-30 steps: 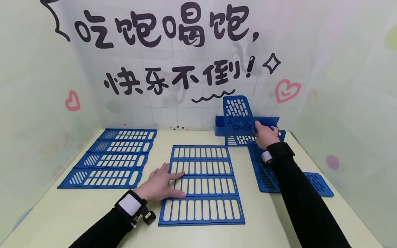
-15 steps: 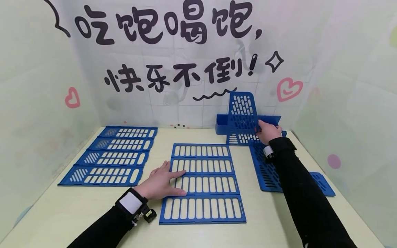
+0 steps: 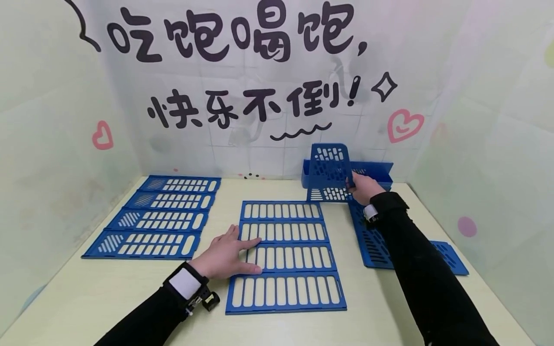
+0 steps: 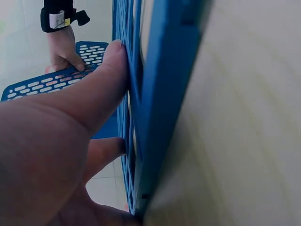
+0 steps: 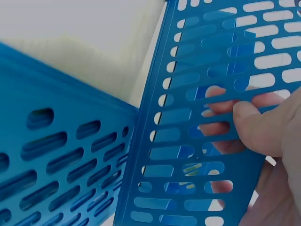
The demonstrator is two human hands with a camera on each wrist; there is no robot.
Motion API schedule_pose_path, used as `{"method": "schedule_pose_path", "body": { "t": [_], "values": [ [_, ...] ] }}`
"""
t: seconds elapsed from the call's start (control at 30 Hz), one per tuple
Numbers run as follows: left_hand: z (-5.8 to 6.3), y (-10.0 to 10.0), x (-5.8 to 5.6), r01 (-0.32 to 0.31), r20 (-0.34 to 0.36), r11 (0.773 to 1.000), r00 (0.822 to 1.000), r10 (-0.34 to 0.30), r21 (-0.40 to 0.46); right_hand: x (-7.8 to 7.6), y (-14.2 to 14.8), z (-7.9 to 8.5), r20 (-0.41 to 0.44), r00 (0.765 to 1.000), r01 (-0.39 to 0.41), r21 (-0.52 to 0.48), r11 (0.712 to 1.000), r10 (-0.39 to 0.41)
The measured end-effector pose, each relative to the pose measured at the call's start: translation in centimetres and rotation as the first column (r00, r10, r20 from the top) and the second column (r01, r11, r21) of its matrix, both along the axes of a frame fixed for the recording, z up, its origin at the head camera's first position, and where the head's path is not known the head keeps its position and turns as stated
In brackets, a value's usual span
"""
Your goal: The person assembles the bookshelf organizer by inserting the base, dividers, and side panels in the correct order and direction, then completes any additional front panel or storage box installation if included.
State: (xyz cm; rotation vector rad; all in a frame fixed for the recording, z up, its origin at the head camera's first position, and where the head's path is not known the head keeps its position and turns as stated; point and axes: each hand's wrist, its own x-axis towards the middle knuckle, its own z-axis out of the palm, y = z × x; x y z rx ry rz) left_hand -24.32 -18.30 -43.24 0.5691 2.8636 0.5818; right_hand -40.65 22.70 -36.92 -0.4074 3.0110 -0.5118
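My left hand (image 3: 222, 254) rests with spread fingers on the left side of several blue slotted panels (image 3: 285, 276), which lie flat in a joined block. In the left wrist view, its thumb (image 4: 110, 77) touches the panel frame. My right hand (image 3: 364, 187) pinches the right edge of a blue perforated panel (image 3: 330, 179) with a rounded top, standing upright. The right wrist view shows the thumb (image 5: 256, 127) on the near face, with fingers behind, seen through the slots. Whether the panel's lower edge touches the table is hard to tell.
Behind the held panel stands a blue open box (image 3: 378, 169) against the wall. More perforated panels (image 3: 375, 257) lie at the right, partly under my right arm. A row of blue panels (image 3: 151, 218) lies at the left. White printed sheets (image 3: 242, 125) surround the table.
The perforated panel in my right hand rises slightly to the right, then comes down and left. My left hand stays on the slotted panels.
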Motion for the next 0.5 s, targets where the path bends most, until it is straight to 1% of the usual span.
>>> {"method": "schedule_pose_path", "body": {
  "t": [0.2,0.4,0.5],
  "values": [
    [-0.1,-0.1,-0.2,0.006,0.009,1.0,1.0,-0.006,-0.016,-0.3,-0.1,-0.2,-0.004,1.0,0.009,-0.011,1.0,-0.009],
    [0.2,-0.2,-0.5,0.022,0.02,0.999,1.0,-0.022,-0.039,-0.9,0.3,-0.1,-0.004,1.0,0.013,-0.071,0.997,-0.013],
    [0.2,-0.3,-0.7,0.031,0.025,0.999,0.999,-0.03,-0.037,-1.1,0.6,-0.2,-0.024,0.999,0.047,-0.054,0.997,-0.048]
  ]
}}
